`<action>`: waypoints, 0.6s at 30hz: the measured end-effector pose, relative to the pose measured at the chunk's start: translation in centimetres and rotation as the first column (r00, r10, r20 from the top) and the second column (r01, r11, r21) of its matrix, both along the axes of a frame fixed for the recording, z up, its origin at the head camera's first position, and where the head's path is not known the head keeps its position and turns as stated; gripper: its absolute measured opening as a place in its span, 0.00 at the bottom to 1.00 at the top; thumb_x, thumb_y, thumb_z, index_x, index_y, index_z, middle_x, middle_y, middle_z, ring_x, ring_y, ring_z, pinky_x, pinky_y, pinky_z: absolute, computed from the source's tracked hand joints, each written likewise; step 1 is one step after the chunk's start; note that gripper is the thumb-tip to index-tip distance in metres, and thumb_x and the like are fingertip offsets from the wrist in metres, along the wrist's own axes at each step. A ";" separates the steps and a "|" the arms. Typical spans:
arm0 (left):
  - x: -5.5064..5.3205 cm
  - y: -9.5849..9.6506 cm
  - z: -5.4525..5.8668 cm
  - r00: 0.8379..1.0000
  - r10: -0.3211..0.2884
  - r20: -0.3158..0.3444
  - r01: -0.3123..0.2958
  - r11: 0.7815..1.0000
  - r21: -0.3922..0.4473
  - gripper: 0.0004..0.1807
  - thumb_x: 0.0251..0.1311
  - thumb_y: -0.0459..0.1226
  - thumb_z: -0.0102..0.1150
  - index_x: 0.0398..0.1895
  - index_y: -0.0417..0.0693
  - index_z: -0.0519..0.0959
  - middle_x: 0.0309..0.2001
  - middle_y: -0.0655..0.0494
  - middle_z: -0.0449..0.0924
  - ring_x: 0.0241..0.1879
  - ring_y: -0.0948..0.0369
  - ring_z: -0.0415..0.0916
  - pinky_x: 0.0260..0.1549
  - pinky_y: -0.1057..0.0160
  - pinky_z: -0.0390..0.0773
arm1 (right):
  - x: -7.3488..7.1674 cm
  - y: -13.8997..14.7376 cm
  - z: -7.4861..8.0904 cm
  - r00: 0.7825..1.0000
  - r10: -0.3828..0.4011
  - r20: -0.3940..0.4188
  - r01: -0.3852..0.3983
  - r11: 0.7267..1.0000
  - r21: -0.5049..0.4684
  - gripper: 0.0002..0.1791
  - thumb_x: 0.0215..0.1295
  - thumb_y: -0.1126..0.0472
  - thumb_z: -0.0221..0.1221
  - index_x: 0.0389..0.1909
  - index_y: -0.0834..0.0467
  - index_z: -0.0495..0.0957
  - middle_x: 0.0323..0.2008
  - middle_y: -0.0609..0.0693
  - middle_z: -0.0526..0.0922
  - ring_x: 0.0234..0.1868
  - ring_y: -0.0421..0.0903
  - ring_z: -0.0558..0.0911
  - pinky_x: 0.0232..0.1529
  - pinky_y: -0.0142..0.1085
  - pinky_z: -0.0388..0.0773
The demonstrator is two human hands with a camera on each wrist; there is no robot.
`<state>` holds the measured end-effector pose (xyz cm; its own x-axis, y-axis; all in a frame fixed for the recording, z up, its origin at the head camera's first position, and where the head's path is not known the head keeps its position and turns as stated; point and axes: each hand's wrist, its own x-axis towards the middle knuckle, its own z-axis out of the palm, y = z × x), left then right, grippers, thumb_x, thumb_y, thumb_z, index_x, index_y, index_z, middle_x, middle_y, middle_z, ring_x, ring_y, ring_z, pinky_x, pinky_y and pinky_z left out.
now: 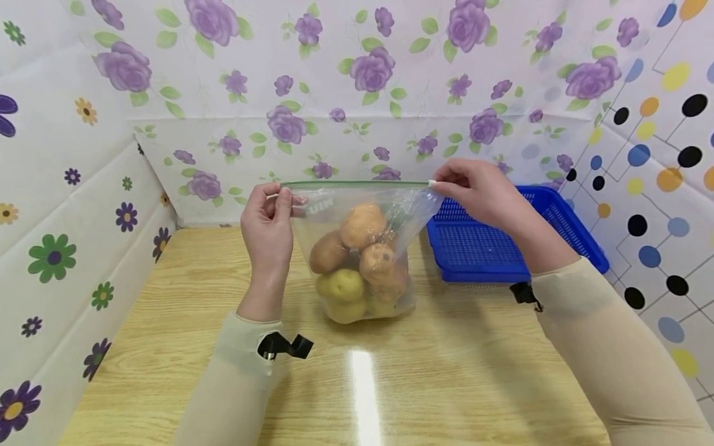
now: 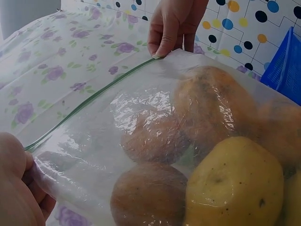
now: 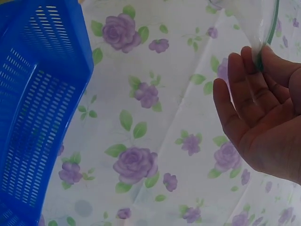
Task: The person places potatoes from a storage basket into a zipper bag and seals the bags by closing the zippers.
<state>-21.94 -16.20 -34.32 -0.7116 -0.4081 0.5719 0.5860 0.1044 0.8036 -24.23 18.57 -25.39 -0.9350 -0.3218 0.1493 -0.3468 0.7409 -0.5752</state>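
A clear zip bag (image 1: pixel 413 214) with a green seal strip stands on the wooden table, its top edge stretched straight between both hands. Inside show several round fruits or vegetables: a yellow one (image 1: pixel 343 285), a brown one (image 1: pixel 329 252) and orange-brown ones (image 1: pixel 364 226); their kinds are blurred by the plastic. My left hand (image 1: pixel 269 217) pinches the left end of the strip between thumb and fingers. At the other end, my right hand (image 1: pixel 480 189) pinches the corner with thumb and forefinger; the right wrist view shows its other fingers (image 3: pixel 225 108) spread loosely.
Behind and below the right hand sits a blue plastic basket (image 1: pixel 474 248) with slotted sides. The wooden table (image 1: pixel 446 378) meets a flowered cloth wall (image 1: pixel 334 142) at the back. Patterned walls stand at left and right.
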 end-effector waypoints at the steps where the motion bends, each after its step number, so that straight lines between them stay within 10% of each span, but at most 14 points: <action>1: 0.0 -0.1 0.0 1.000 0.000 -0.002 0.000 1.000 -0.004 0.06 0.79 0.30 0.63 0.45 0.32 0.82 0.36 0.41 0.91 0.33 0.62 0.89 0.39 0.63 0.88 | 0.0 0.1 -0.1 1.000 -0.011 -0.001 0.011 1.000 -0.010 0.14 0.85 0.52 0.61 0.57 0.56 0.86 0.50 0.56 0.86 0.50 0.54 0.81 0.54 0.52 0.76; 18: 1.4 0.0 0.6 1.000 -0.015 0.008 0.015 0.999 -0.050 0.08 0.81 0.34 0.63 0.48 0.33 0.81 0.37 0.45 0.92 0.34 0.58 0.89 0.42 0.60 0.87 | 1.2 0.7 -0.9 0.992 -0.117 -0.040 0.109 0.981 -0.162 0.18 0.85 0.48 0.59 0.60 0.55 0.85 0.50 0.55 0.91 0.54 0.51 0.87 0.61 0.54 0.79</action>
